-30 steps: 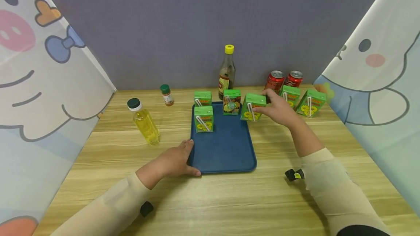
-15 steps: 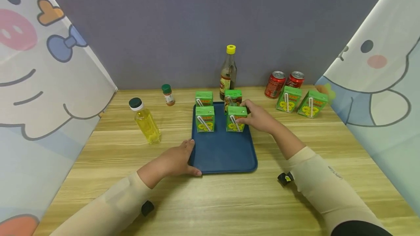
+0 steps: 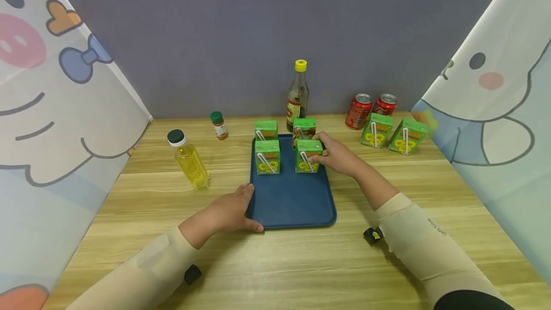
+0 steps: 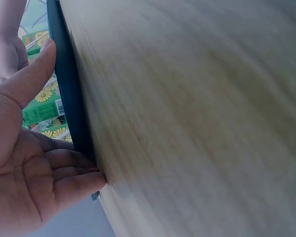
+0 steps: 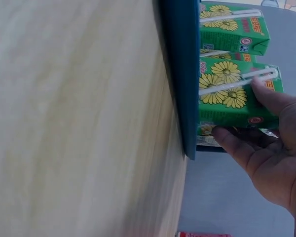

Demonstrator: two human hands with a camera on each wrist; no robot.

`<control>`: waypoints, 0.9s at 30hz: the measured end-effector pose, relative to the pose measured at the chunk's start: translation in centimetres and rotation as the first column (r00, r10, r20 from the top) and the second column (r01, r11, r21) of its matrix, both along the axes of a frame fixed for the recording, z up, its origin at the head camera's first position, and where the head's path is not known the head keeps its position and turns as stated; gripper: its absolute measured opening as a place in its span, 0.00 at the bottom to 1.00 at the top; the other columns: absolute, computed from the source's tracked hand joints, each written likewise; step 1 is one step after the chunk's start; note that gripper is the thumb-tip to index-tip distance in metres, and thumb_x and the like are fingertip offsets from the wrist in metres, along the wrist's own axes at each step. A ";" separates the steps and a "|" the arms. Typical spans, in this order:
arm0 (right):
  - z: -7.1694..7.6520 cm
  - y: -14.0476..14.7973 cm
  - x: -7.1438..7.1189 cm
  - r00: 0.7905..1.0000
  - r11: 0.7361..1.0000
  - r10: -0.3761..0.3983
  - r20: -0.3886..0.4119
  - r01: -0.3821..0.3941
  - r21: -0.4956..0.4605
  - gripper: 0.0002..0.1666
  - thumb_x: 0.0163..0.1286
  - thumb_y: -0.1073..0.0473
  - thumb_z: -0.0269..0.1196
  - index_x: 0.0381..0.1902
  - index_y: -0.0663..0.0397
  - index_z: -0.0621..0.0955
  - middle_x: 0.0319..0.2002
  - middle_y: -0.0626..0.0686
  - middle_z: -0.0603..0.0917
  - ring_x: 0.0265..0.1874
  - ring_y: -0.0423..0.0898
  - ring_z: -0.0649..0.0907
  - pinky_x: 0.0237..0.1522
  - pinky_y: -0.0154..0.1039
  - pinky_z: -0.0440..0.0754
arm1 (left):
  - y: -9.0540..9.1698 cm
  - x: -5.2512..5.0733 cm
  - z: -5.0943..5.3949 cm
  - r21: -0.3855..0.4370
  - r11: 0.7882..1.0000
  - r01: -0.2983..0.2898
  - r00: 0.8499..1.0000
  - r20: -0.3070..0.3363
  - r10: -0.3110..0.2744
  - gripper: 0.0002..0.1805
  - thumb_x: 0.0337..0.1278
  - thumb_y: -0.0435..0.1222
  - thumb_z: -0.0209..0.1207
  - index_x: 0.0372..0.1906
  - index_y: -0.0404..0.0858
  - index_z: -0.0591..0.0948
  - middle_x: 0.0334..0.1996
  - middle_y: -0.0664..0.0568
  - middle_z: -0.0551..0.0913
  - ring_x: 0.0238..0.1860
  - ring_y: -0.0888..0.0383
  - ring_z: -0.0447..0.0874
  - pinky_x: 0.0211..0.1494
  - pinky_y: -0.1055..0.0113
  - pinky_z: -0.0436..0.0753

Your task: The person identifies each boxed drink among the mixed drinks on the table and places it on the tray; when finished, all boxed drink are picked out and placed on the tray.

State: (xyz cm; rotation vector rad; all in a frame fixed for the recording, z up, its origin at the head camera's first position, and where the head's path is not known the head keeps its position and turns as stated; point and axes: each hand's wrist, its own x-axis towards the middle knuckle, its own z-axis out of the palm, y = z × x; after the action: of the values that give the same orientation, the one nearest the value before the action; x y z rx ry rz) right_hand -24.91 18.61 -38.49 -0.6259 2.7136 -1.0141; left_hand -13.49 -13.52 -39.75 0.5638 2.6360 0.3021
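Dial: centred on the blue tray [image 3: 292, 202], with 12 o'clock at the grey wall [image 3: 206, 47].
Right hand [image 3: 338, 154]: grasping 1 green juice box [image 3: 304, 150], my thumb on its straw face, fingers round behind.
Juice box: upright inside the tray at 1 o'clock; it looks set down, though I cannot tell whether its base bears full weight.
Left hand [image 3: 228, 211]: at 8 o'clock, gripping nothing, thumb and fingers laid against the tray's edge around its near corner.
Good placing: I judge it best to keep the box level, line its front up with the neighbouring box [image 3: 267, 156] at 10 o'clock, and ease my thumb off without snagging the straw. The back box [image 3: 303, 126] at 12 is close to my fingertips, so a gentle release seems safest.
Table [image 3: 284, 267]: pale wood grain; 2 loose boxes [image 3: 408, 136] and 2 red cans [image 3: 359, 111] around 2 o'clock, an oil bottle [image 3: 192, 165] past 9, a spice jar [image 3: 220, 127] at 10, a yellow-capped bottle [image 3: 297, 97] at 12.
Room: cartoon panels [image 3: 512, 123] at 9 and 3 o'clock.
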 end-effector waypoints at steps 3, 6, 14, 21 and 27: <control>0.4 0.6 0.1 1.000 1.000 0.002 0.017 -0.002 -0.008 0.42 0.67 0.35 0.61 0.69 0.49 0.62 0.58 0.57 0.76 0.54 0.56 0.80 0.50 0.53 0.79 | 0.0 0.0 -0.1 0.000 1.000 0.004 1.000 -0.005 -0.004 0.65 0.46 0.65 0.66 0.77 0.29 0.50 0.76 0.34 0.53 0.76 0.41 0.54 0.73 0.48 0.63; 1.2 1.7 0.1 1.000 0.999 -0.017 0.023 0.018 -0.040 0.44 0.69 0.32 0.56 0.72 0.49 0.59 0.65 0.58 0.71 0.63 0.57 0.74 0.59 0.58 0.74 | 0.0 0.1 -0.1 0.005 1.000 0.003 1.000 -0.010 -0.003 0.65 0.45 0.65 0.66 0.76 0.29 0.51 0.76 0.34 0.53 0.75 0.41 0.55 0.72 0.48 0.64; 4.1 6.5 -0.3 0.979 0.972 -0.183 -0.089 0.167 -0.164 0.38 0.73 0.37 0.54 0.71 0.51 0.60 0.65 0.58 0.70 0.63 0.56 0.72 0.60 0.60 0.71 | 0.0 0.1 0.1 -0.008 1.000 -0.015 1.000 0.005 0.015 0.65 0.45 0.66 0.66 0.77 0.31 0.50 0.76 0.35 0.52 0.76 0.42 0.54 0.73 0.48 0.63; 5.0 10.4 -0.8 0.914 0.887 -0.381 -0.143 0.318 -0.334 0.49 0.71 0.41 0.59 0.77 0.54 0.49 0.75 0.62 0.54 0.75 0.60 0.54 0.72 0.62 0.52 | -0.1 0.0 0.1 -0.008 1.000 -0.019 1.000 0.004 0.019 0.65 0.45 0.66 0.66 0.77 0.30 0.50 0.76 0.35 0.52 0.76 0.42 0.53 0.73 0.48 0.62; 3.6 12.1 -1.5 0.864 0.833 -0.494 -0.098 0.438 -0.338 0.60 0.67 0.39 0.63 0.79 0.46 0.38 0.79 0.59 0.38 0.77 0.60 0.42 0.74 0.63 0.42 | -0.1 0.0 0.0 -0.005 1.000 -0.010 1.000 -0.006 0.010 0.65 0.45 0.66 0.66 0.77 0.30 0.50 0.76 0.35 0.53 0.76 0.41 0.54 0.73 0.48 0.63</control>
State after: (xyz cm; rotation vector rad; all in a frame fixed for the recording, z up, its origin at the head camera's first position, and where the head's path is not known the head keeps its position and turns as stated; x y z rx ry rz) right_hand -26.44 30.70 -34.93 -0.0743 2.9723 -1.5866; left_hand -13.45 -13.63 -39.79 0.5510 2.6450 0.2973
